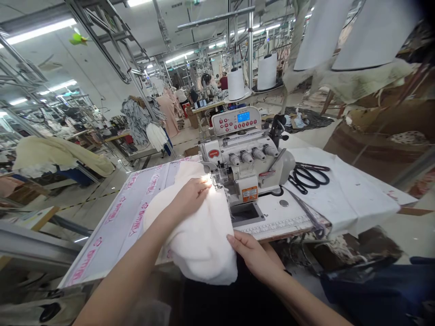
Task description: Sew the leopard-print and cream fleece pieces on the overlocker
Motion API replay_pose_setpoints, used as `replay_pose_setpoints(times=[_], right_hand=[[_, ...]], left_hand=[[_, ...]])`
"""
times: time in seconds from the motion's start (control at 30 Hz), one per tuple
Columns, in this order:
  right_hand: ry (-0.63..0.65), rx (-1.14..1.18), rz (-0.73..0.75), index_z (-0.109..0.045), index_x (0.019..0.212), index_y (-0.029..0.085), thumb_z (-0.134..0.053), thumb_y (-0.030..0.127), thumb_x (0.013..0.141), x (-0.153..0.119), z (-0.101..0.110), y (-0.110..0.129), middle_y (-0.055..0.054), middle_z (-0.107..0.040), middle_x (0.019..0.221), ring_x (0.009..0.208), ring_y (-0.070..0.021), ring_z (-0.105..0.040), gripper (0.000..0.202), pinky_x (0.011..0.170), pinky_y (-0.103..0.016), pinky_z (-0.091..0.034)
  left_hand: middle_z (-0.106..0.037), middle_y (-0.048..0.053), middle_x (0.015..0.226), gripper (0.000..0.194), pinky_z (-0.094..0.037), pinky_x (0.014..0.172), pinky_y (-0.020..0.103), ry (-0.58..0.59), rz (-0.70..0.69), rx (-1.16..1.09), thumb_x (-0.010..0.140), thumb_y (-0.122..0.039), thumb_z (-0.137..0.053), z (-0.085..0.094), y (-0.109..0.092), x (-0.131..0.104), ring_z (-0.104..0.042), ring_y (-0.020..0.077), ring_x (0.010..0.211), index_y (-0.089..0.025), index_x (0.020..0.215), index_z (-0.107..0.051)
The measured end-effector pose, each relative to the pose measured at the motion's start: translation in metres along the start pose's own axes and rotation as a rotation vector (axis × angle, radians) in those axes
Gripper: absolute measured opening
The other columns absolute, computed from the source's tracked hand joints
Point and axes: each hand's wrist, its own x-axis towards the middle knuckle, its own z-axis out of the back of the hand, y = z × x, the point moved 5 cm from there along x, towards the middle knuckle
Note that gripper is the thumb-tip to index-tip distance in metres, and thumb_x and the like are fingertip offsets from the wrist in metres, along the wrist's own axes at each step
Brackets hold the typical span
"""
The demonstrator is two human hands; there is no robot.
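White plush fabric lies over the front of the sewing table and hangs off its near edge. Its upper right edge reaches the lit needle area of an overlock sewing machine. My left hand rests on the fabric just left of the presser foot, fingers bent and pressed together on the cloth. Lower down, my right hand pinches the fabric's right edge between thumb and fingers, near the table's front edge. The needle itself is lost in the bright light.
Black-handled scissors lie right of the machine on white sheeting. A printed plastic cover spans the table's left side. White thread cones stand behind the machine. Large cones hang close at upper right. People sit farther back.
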Motion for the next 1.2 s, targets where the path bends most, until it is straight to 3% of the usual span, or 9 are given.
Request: replay_pose_setpoints(times=[0.23,0.4,0.57,0.67,0.77,0.9,1.0,1.1,1.2], right_hand=[[-0.057,-0.119,0.085,-0.061,0.086,0.017,-0.054,0.043,0.078,0.009,-0.006,-0.008,-0.002,-0.060,0.080,0.078,-0.0188,-0.051,0.028,0.074,-0.030,-0.042],[0.069,-0.226,0.099,-0.063,0.078,0.015,-0.054,0.040,0.079,-0.024,-0.032,-0.033,-0.004,-0.059,0.075,0.074,-0.0192,-0.051,0.026,0.072,-0.031,-0.042],[0.092,-0.257,0.161,-0.062,0.080,0.016,-0.051,0.036,0.082,-0.043,-0.044,-0.013,-0.003,-0.058,0.077,0.075,-0.0181,-0.051,0.023,0.071,-0.029,-0.041],[0.089,-0.285,0.195,-0.060,0.073,0.017,-0.050,0.034,0.083,-0.047,-0.052,0.007,-0.001,-0.054,0.070,0.070,-0.0160,-0.048,0.022,0.066,-0.027,-0.039],[-0.028,-0.155,0.197,-0.059,0.069,0.018,-0.049,0.034,0.084,-0.047,-0.048,0.008,-0.001,-0.054,0.066,0.069,-0.0153,-0.049,0.025,0.068,-0.027,-0.039],[-0.336,0.297,0.083,-0.055,0.075,0.020,-0.066,0.030,0.071,-0.047,-0.027,-0.022,0.004,-0.056,0.065,0.062,-0.0117,-0.052,0.016,0.063,-0.024,-0.041],[-0.417,0.516,-0.024,-0.050,0.099,0.023,-0.075,0.022,0.059,-0.044,-0.026,-0.041,0.002,-0.064,0.082,0.072,-0.0141,-0.058,0.047,0.067,-0.025,-0.045],[-0.190,0.624,-0.155,-0.052,0.108,0.018,-0.076,0.018,0.053,-0.037,-0.056,-0.037,-0.005,-0.065,0.098,0.086,-0.0200,-0.061,0.060,0.078,-0.032,-0.047],[0.117,0.619,-0.278,-0.060,0.098,0.015,-0.076,0.016,0.046,-0.036,-0.103,-0.016,-0.004,-0.068,0.091,0.087,-0.0231,-0.062,0.054,0.080,-0.034,-0.048]], left_hand=[[-0.059,0.008,0.109,0.029,-0.038,0.094,0.033,-0.080,0.107,-0.275,0.083,-0.031,-0.040,0.008,0.034,0.014,-0.052,0.0185,0.104,-0.015,0.085,-0.064],[-0.061,0.008,0.096,0.022,-0.043,0.088,0.036,-0.521,0.073,-0.186,0.084,-0.030,-0.042,0.030,-0.004,-0.073,-0.055,0.0180,0.095,-0.016,0.089,-0.059],[-0.057,0.011,0.100,0.049,-0.041,0.088,0.047,-0.328,-0.434,0.063,0.071,-0.052,-0.058,-0.033,-0.076,-0.177,-0.051,0.0269,0.104,-0.020,0.107,-0.049],[-0.054,0.012,0.107,0.030,-0.040,0.091,0.047,-0.347,-0.290,0.089,0.074,-0.035,-0.060,-0.062,-0.074,-0.196,-0.049,0.0282,0.108,-0.021,0.098,-0.049],[-0.057,0.011,0.103,0.024,-0.043,0.086,0.040,-0.375,-0.199,-0.001,0.079,-0.010,-0.045,-0.064,-0.064,-0.192,-0.054,0.0212,0.100,-0.019,0.101,-0.048],[-0.058,0.007,0.089,0.024,-0.046,0.074,0.029,-0.336,-0.128,-0.223,0.082,-0.008,-0.038,-0.039,-0.057,-0.183,-0.055,0.0145,0.085,-0.015,0.101,-0.049],[-0.057,0.003,0.081,0.016,-0.044,0.067,0.023,-0.418,0.043,-0.302,0.085,-0.014,-0.037,-0.004,-0.054,-0.180,-0.054,0.0115,0.075,-0.015,0.093,-0.050],[-0.054,0.000,0.071,0.014,-0.040,0.058,0.019,-0.468,0.123,-0.354,0.087,-0.022,-0.039,0.036,-0.060,-0.167,-0.050,0.0099,0.063,-0.016,0.089,-0.051],[-0.051,-0.001,0.065,0.020,-0.038,0.055,0.019,-0.233,0.079,-0.431,0.087,-0.030,-0.038,0.059,-0.074,-0.139,-0.047,0.0102,0.057,-0.016,0.083,-0.052]])
